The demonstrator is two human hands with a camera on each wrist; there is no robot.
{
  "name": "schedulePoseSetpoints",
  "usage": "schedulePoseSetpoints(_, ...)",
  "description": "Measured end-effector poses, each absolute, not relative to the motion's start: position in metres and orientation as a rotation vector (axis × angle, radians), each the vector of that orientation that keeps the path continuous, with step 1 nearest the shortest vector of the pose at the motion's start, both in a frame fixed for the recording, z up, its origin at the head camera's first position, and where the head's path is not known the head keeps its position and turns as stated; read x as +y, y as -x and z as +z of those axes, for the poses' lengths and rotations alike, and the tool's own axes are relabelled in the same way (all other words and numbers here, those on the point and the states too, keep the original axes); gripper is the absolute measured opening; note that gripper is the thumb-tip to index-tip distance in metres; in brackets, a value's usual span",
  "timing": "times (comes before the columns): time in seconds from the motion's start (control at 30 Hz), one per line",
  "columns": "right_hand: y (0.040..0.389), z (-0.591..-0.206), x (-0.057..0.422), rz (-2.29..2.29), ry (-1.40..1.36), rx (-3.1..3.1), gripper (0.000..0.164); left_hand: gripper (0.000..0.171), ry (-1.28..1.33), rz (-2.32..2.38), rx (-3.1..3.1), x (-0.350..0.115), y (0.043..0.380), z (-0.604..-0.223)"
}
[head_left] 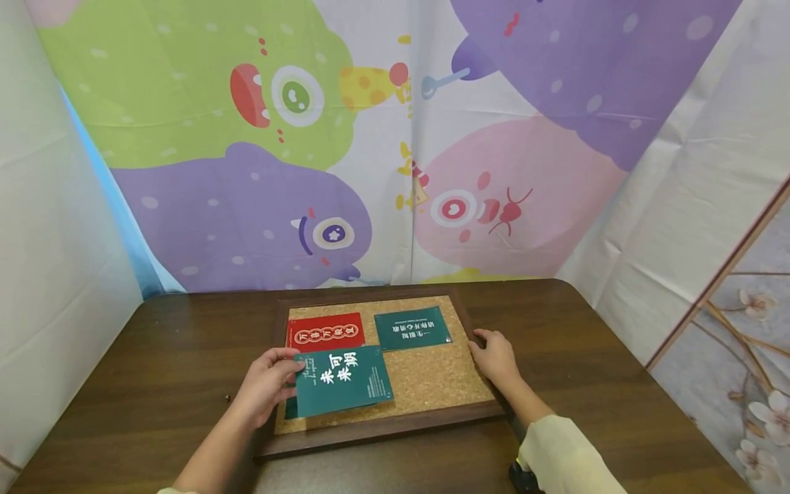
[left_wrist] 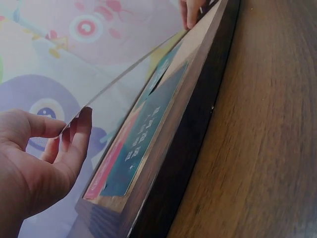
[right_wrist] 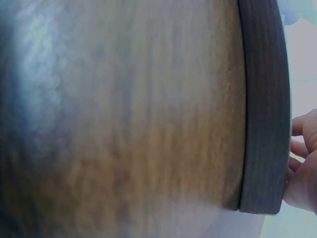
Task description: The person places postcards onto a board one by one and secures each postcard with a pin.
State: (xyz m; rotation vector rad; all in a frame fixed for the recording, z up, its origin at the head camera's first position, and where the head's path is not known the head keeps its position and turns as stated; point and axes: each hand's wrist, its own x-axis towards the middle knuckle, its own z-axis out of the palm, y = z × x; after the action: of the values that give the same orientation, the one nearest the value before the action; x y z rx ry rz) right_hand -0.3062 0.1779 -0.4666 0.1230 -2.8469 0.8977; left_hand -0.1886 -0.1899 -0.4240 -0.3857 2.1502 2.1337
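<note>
My left hand (head_left: pixel 268 381) pinches the left edge of a green card (head_left: pixel 345 391) with white lettering, thumb on top and fingers beneath. In the left wrist view this card shows edge-on, tilted above a framed corkboard (head_left: pixel 432 384). Mostly hidden below it, another green card (left_wrist: pixel 136 148) lies on the cork. A red card (head_left: pixel 327 331) lies at the board's upper left, and a green card (head_left: pixel 413 328) with upside-down lettering at its upper right. My right hand (head_left: pixel 496 360) holds the board's right frame edge, fingers bent against it.
The board lies on a brown wooden table (head_left: pixel 185 357). A small dark object (head_left: pixel 524 475) is by the right sleeve at the table's front. A tiny dark bit (head_left: pixel 228 398) lies left of the board. Behind the table hangs a cartoon-printed curtain (head_left: pixel 382 240).
</note>
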Motion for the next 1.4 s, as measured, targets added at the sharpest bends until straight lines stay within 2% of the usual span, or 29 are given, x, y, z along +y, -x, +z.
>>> schedulePoseSetpoints(1.4,0.306,-0.469,0.178,0.911,-0.132,-2.8,0.035,0.033,0.406,2.162,2.115,-0.137,0.209,-0.433)
